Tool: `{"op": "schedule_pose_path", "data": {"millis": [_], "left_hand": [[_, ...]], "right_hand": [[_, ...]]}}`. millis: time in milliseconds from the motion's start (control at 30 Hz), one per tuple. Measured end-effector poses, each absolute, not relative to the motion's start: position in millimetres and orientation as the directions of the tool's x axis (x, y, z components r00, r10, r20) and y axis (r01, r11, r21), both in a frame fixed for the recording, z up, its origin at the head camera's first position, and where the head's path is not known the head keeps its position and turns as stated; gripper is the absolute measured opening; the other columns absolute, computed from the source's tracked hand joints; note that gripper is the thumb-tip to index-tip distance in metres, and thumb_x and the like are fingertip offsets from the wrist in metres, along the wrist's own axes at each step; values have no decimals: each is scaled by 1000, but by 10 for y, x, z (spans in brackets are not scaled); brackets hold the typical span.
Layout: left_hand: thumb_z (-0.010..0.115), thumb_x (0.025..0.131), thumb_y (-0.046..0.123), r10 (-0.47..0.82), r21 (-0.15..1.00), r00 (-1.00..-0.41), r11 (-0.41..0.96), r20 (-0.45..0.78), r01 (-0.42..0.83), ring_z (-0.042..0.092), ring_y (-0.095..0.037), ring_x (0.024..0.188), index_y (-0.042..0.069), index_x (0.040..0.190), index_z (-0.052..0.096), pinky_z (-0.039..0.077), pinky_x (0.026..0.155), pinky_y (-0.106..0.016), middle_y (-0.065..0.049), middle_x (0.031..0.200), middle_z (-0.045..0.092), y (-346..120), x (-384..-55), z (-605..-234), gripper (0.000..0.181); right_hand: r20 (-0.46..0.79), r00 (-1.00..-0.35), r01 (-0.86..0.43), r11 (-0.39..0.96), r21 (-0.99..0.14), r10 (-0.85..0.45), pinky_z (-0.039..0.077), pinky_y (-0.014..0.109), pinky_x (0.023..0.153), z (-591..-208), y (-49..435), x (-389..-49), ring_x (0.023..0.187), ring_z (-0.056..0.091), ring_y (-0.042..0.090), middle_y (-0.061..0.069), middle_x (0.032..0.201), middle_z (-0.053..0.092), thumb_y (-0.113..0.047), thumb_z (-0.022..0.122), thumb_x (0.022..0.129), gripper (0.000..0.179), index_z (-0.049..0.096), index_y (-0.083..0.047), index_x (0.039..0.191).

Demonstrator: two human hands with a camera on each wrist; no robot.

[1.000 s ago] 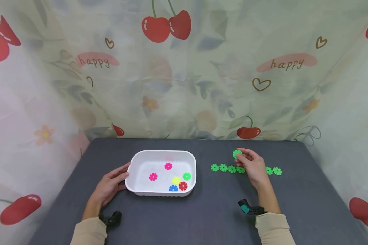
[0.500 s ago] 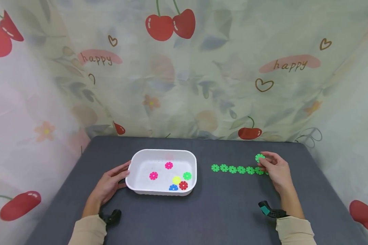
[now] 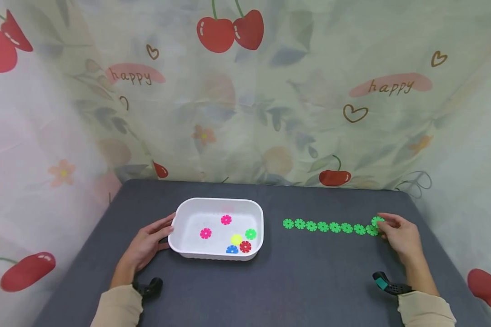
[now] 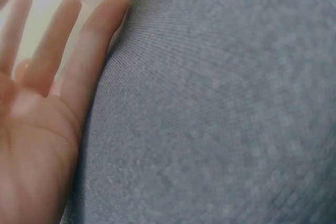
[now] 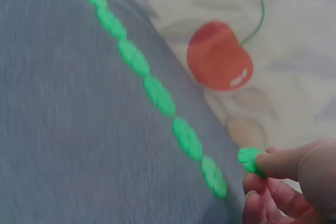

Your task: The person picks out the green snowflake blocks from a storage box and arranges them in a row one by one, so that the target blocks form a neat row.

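My right hand (image 3: 403,236) pinches a green notched plastic disc (image 3: 378,221) between thumb and fingers, at the right end of a row of matching green discs (image 3: 323,226) on the table. The right wrist view shows that held disc (image 5: 249,159) close past the row's near end. On the other side, my left hand (image 3: 145,243) rests against the left end of a white tray (image 3: 218,256). Its fingers (image 4: 86,56) lie nearly straight, tips against the tray's wall. Inside the tray are several discs: pink (image 3: 226,220), green (image 3: 251,234), yellow (image 3: 236,239), red (image 3: 245,246) and blue (image 3: 232,249).
A dark grey cloth covers the table (image 3: 294,286). Behind its back edge hangs a printed curtain (image 3: 245,150) with cherries, which also closes off both sides. A thin looped cord (image 3: 418,183) hangs by the table's back right corner.
My right hand has moved rightward along the row with the green disc, down to the row's right end, uncovering discs it hid before. My left hand and the tray stay in place.
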State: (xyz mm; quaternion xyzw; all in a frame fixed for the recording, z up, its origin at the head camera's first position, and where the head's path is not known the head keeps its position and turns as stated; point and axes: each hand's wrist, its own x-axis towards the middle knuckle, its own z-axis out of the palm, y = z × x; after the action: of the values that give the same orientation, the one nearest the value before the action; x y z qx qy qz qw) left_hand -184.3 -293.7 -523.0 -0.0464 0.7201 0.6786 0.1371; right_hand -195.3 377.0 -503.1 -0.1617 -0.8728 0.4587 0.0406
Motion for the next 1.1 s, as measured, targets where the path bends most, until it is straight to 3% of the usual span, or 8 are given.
{"op": "schedule_pose_path", "data": {"millis": [200, 367, 533, 733, 933, 1100], "left_hand": [[69, 98, 33, 123, 965, -958, 72, -259, -252, 63, 2, 116, 17, 158, 39, 59, 97, -37, 12, 146, 55, -2940, -1840, -5202, 69], [69, 98, 32, 126, 966, -958, 65, -256, -250, 63, 2, 117, 17, 158, 40, 59, 97, -37, 14, 144, 56, -2932, -1848, -5194, 69], [70, 98, 32, 124, 967, -959, 61, -254, -249, 63, 2, 117, 17, 158, 40, 59, 96, -36, 15, 143, 56, -2919, -1851, -5198, 69], [69, 99, 31, 127, 967, -959, 52, -254, -249, 63, 2, 116, 16, 158, 39, 59, 96, -36, 17, 141, 57, -2928, -1848, -5195, 68], [69, 99, 30, 115, 966, -959, 55, -257, -253, 63, 3, 115, 15, 158, 39, 60, 95, -35, 20, 138, 58, -2938, -1836, -5190, 68], [69, 98, 30, 115, 965, -959, 68, -259, -253, 63, 3, 116, 16, 158, 40, 59, 96, -36, 17, 141, 57, -2925, -1825, -5201, 68]], "right_hand": [[-66, -917, 325, 642, -695, 393, 49, 24, 60, -5062, 3893, -1942, 68, 57, -1, -13, 84, 65, -27, 58, 102, 41, 64, -4, 135], [-32, -916, 332, 712, -618, 399, 40, 31, 68, -5033, 3887, -1930, 83, 57, 18, 10, 97, 70, -24, 58, 101, 38, 67, -2, 130], [7, -939, 281, 776, -564, 345, 42, 42, 73, -5004, 3863, -1915, 97, 59, 38, 28, 113, 66, -20, 55, 100, 38, 65, 6, 127], [22, -957, 244, 843, -479, 290, 48, 55, 80, -5016, 3854, -1946, 102, 59, 48, 34, 117, 62, -20, 59, 100, 40, 61, 9, 128], [95, -971, 156, 887, -435, 218, 47, 56, 78, -5046, 3837, -1961, 97, 60, 48, 34, 109, 63, -13, 62, 97, 37, 62, 13, 123], [130, -975, 111, 904, -413, 180, 48, 60, 78, -5026, 3828, -1928, 100, 60, 53, 37, 111, 64, -9, 58, 97, 34, 63, 13, 122]]}}
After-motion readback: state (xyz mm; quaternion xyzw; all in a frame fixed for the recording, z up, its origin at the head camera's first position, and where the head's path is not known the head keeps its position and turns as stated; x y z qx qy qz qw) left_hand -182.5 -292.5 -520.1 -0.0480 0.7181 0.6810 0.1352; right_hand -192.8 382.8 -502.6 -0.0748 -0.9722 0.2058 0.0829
